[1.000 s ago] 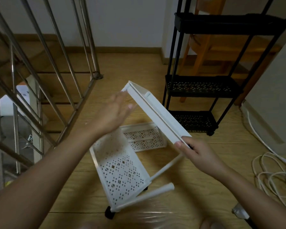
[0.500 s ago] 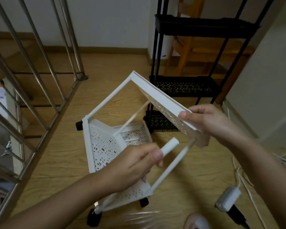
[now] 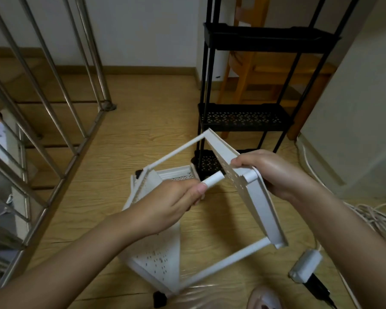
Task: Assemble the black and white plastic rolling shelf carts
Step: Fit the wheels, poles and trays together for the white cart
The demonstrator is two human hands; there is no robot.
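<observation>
Pole [image 3: 213, 181] nearer tilted shelf [image 3: 259, 204], pointing upper-right

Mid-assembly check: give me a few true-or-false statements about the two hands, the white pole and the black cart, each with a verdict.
1. The left hand has its grip on a white pole. True.
2. That pole's end is seated in the corner socket of the tray. False: the end is free and sits just short of the socket.
3. The right hand holds the white shelf tray, which is tilted. True.
4. The black cart lies on its side. False: it stands upright behind the tray, with three tiers on its poles.
</observation>
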